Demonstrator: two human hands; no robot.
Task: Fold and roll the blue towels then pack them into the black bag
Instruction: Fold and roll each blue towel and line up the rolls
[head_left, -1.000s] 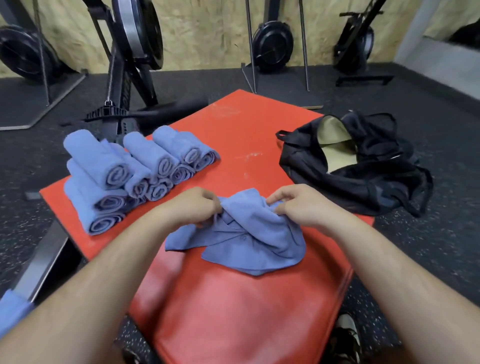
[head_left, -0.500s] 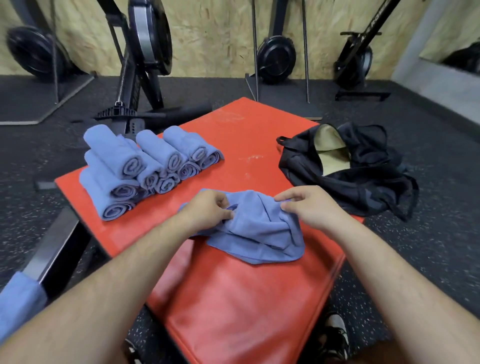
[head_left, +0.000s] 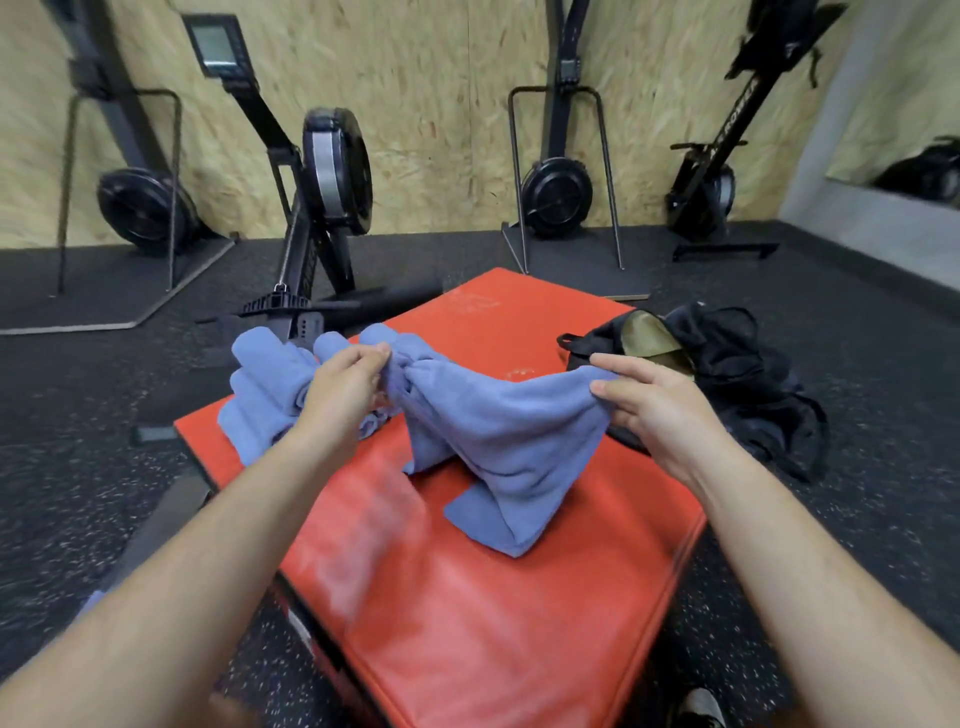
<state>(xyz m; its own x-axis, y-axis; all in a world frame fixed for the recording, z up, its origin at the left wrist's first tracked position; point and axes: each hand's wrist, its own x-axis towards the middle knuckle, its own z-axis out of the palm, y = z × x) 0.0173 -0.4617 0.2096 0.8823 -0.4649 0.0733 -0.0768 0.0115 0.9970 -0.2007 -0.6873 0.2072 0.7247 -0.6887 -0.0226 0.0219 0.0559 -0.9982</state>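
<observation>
The left hand (head_left: 345, 382) pinches one top corner of a blue towel (head_left: 509, 431) with curled fingers. The right hand (head_left: 654, 410) pinches the other top corner between thumb and fingers. The towel hangs twisted between them, and its lower end lies on the red bench (head_left: 467, 623). The rolled towels (head_left: 265, 384) are stacked at 10 o'clock on the bench, partly behind the left hand. The black bag (head_left: 727, 364) lies open at 2 o'clock.
</observation>
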